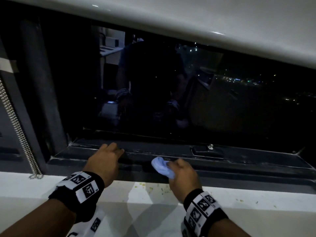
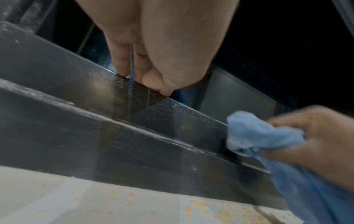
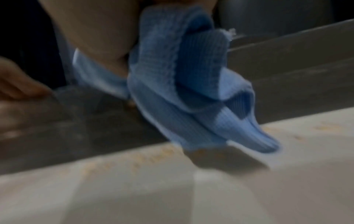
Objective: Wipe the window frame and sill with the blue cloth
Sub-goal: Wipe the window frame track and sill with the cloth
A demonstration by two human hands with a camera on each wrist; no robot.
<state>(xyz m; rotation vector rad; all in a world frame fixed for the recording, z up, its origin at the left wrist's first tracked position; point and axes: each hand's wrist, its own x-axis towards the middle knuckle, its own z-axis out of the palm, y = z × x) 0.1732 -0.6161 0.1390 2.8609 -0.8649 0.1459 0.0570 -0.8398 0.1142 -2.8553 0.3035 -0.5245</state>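
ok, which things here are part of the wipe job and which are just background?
Job:
blue cloth, bunched in right hand
dark window frame
white sill with yellowish specks
left hand, fingertips on frame

Just there:
bead chain
window glass

The crumpled ribbed cloth (image 1: 162, 167) at centre right is light blue, deeper blue in its folds. The metal window frame (image 1: 222, 161) across the middle is dark grey to black, dusted with pale specks. The stone sill (image 1: 145, 202) along the bottom is white, dotted with yellow-orange flecks. Both fabric wristbands (image 1: 80, 189) are black with white squares bearing black pixel patterns. The beaded chain (image 1: 17, 127) at the left edge is silver. The glass pane (image 1: 171, 91) is black with scattered white, blue and green lights at upper right.
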